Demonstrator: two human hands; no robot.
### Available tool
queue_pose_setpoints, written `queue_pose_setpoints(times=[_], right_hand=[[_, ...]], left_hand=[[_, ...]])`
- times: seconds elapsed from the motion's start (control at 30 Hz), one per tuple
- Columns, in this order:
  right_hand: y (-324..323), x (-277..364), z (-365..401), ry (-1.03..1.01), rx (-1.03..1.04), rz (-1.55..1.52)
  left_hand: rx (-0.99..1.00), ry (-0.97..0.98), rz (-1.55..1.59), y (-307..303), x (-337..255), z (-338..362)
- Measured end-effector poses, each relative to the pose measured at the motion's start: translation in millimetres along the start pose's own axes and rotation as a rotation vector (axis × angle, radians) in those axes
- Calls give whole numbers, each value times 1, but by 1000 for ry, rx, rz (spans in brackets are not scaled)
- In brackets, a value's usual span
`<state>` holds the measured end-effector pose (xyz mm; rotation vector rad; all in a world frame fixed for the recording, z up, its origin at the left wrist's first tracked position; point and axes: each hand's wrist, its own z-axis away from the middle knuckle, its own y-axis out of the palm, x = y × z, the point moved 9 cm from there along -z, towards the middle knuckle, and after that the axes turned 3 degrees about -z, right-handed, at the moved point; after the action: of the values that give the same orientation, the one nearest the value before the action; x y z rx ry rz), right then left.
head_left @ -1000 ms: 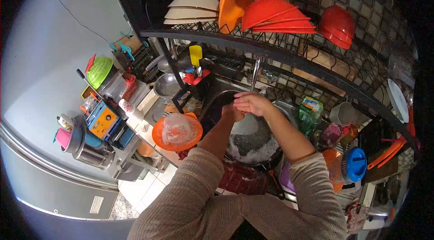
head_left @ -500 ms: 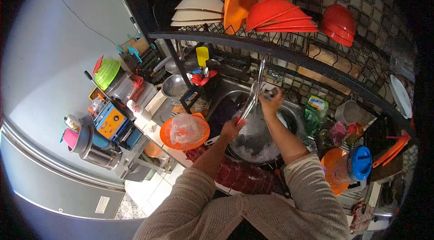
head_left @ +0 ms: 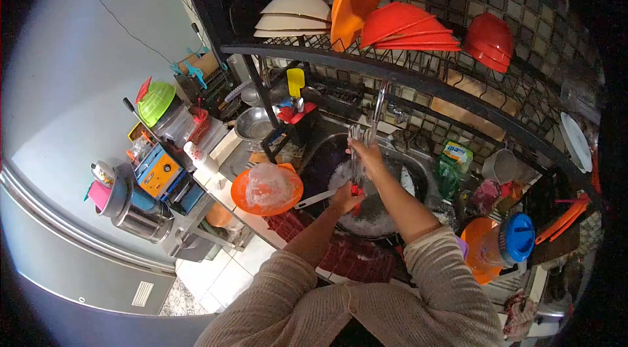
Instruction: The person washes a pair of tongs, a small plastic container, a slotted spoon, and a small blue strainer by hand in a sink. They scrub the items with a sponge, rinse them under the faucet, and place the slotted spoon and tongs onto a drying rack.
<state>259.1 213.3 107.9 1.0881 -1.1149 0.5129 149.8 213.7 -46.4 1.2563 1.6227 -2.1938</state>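
A bundle of shiny metal cutlery (head_left: 356, 167), red at its lower end, stands upright over the sink (head_left: 425, 158) under the tap (head_left: 380, 105). My left hand (head_left: 345, 199) is closed around the red end. Higher up, my right hand (head_left: 367, 156) wraps the metal part, with several pronged tips showing above its fingers. Foamy water (head_left: 373, 221) fills the dark round basin in the sink below. A pale handle (head_left: 315, 200) sticks out over the basin's rim beside my left hand.
An orange plate (head_left: 244, 203) bearing a clear, foamy item sits left of the sink. A green soap pouch (head_left: 454, 167) and a blue-lidded jug (head_left: 518, 238) stand to the right. Overhead, a black rack (head_left: 314, 52) holds red bowls (head_left: 409, 28) and white bowls (head_left: 294, 13).
The cutlery has turned from slanted to nearly upright. My right hand has moved left and down along it, and my left hand has shifted slightly right and lower.
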Motion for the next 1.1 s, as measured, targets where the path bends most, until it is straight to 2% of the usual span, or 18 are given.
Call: queue_pose_setpoints(times=[0.07,0.1,0.13,0.17,0.2,0.27,0.3,0.37,0.47,0.6,0.67,0.8,0.87,0.9,0.97,1.0,1.03,1.1], right_hand=[[-9,-10,-7,31,43,57],[-16,-5,-2,51,-24,193],[-24,0,1,69,-91,328],[-28,-3,-10,4,-33,405],[-38,-21,-23,1,-34,402],[-52,0,-21,-584,-306,820],[-51,10,-12,-582,-309,815],[-39,21,1,-232,-97,705],[-32,29,9,-201,-36,699],[-45,1,-23,-281,-123,548],[-54,-26,-51,-254,-44,388],[-51,20,-24,-290,-63,554],[-48,4,-28,35,39,349],[-49,0,-33,31,39,352],[-45,-5,-40,-149,121,235],[-45,-6,-41,-144,118,236],[-42,-3,-43,-178,139,263],[-21,25,-17,-172,179,271]], left_hand=[[194,-80,46,-10,-43,20],[194,-78,44,3,-33,13],[262,-74,186,33,-15,-2],[328,-70,328,51,-8,-10],[328,-69,325,49,-10,-11],[322,0,956,33,-35,-13],[324,-2,951,20,-49,-10],[165,-39,1238,-35,-90,-6],[70,-93,1120,-65,-119,-16],[162,-51,1037,-56,-132,-44],[-17,77,950,-62,-133,-53],[-97,138,1005,-67,-153,-41],[-149,206,980,-76,-162,-36],[-166,206,1122,-76,-162,-38],[-234,154,1085,-83,-150,-41],[-300,100,1043,-85,-139,-43],[-272,33,1274,-74,-126,-50],[-270,56,1284,-73,-120,-52]])
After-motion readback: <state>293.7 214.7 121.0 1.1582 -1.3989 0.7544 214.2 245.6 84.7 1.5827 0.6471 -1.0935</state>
